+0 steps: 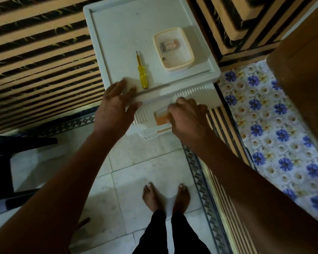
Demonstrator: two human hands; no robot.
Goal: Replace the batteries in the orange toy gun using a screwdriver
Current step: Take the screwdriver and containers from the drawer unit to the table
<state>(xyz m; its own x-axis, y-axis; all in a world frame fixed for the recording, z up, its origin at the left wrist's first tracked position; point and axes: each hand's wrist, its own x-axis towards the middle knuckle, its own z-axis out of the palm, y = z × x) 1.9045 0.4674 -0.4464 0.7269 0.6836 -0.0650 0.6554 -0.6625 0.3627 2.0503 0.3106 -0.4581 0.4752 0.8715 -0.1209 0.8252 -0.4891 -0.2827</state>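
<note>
A yellow-handled screwdriver point(142, 74) lies on the white top point(121, 32) of a plastic drawer unit. A shallow cream tub point(173, 49) beside it holds a few small items that look like batteries. My left hand point(116, 105) rests flat on the unit's front left edge, fingers spread. My right hand point(188, 116) reaches into an open ribbed drawer point(195, 93) below the top, fingers curled around something orange point(162, 118) that is mostly hidden; I cannot tell if it is the toy gun.
A striped brown-and-tan bedcover lies to the left and behind. A floral blue-and-white cloth point(275, 129) is on the right, beside a brown wooden panel point(305, 74). My bare feet point(165, 197) stand on pale floor tiles. A dark chair point(7, 153) sits at left.
</note>
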